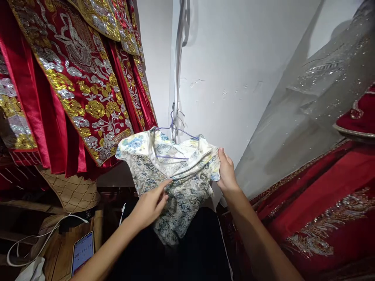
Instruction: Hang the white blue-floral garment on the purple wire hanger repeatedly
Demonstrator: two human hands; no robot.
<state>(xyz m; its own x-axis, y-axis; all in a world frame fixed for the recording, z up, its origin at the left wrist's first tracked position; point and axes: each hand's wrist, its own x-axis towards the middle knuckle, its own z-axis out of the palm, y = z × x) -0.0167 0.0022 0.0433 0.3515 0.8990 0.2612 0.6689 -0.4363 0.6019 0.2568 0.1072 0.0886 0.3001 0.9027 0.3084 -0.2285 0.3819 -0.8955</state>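
A small cream garment with blue and yellow floral print (175,175) hangs on a thin purple wire hanger (175,132) in front of a white wall. My left hand (152,205) pinches the front of the garment near its middle, fingers closed on the cloth. My right hand (226,171) grips the garment's right shoulder edge, fingers wrapped round the fabric. The hanger's hook catches on pale cords (177,78) running down the wall.
Red robes with gold and silver embroidery (76,86) hang at the left. A grey sequinned gown (307,101) and another red embroidered garment (322,203) fill the right. A woven straw hat (73,191), a white cable (35,246) and a lit phone (82,251) lie lower left.
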